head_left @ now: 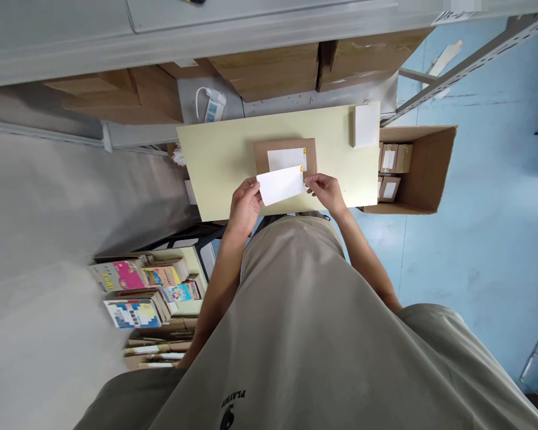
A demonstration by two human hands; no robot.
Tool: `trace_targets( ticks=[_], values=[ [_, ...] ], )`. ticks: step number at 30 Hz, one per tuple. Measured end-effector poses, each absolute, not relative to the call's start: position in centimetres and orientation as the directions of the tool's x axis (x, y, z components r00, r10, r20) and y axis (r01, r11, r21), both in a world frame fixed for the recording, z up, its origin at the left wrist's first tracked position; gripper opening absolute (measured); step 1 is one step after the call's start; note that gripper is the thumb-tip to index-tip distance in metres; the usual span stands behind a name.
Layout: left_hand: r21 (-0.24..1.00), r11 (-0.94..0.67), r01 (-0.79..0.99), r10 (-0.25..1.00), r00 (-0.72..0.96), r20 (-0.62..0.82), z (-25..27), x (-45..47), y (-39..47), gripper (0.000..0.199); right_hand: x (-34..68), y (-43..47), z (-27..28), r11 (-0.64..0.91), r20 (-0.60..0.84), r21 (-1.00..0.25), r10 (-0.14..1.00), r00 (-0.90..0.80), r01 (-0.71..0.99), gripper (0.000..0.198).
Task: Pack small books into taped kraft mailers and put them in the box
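"What's the left hand (245,204) doing?"

"Gripping a white sheet (280,186) between thumb and fingers, by its left edge. There's a small yellow mark in the sheet's upper right corner."

"And the right hand (326,190)?"

"Its thumb and fingertips are together at the sheet's right edge — whether they pinch it, I can't tell."

"Where is the sheet, exactly?"

"In front of the body, slightly slanted, overlapping the near side of a brown box (261,157) in this view. The box sits on the pale yellow counter (217,170) and bears a white label (284,157), also marked yellow."

"Anything else around?"

"A white block (366,125) at the counter's far right corner. Just beyond the right end stands an open carton (430,173) with smaller boxes (389,159) inside — and a power strip (214,106) lies on the shelf (273,108) behind."
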State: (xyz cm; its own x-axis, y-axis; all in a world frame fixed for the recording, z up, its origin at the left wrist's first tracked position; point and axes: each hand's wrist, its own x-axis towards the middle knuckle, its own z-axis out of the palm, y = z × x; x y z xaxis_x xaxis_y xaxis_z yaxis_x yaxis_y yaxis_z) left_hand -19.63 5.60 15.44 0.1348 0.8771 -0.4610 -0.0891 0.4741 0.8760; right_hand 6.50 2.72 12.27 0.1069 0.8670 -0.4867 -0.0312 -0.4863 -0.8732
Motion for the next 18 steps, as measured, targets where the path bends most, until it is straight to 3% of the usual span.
trace_targets(
  ticks=[5, 11, 18],
  values=[
    [0.875, 0.474, -0.099, 0.875, 0.158, -0.457, 15.1, -20.1, 6.2, 0.054, 5.8, 3.1, 12.6, -0.489, -0.488, -0.872, 0.865, 0.116, -0.027, 0.053],
    [0.842, 0.520, -0.146, 0.854, 0.082, -0.513, 13.4, -20.0, 7.0, 0.056, 5.1, 3.8, 12.0, -0.494, -0.491, -0.869, 0.860, 0.140, -0.015, 0.045],
    [0.832, 0.555, -0.001, 0.832, -0.002, -0.555, 8.9, -18.5, 9.3, 0.046, 5.1, 5.4, 10.8, -0.538, -0.509, -0.835, 0.836, 0.203, 0.120, 0.032]
  ],
)
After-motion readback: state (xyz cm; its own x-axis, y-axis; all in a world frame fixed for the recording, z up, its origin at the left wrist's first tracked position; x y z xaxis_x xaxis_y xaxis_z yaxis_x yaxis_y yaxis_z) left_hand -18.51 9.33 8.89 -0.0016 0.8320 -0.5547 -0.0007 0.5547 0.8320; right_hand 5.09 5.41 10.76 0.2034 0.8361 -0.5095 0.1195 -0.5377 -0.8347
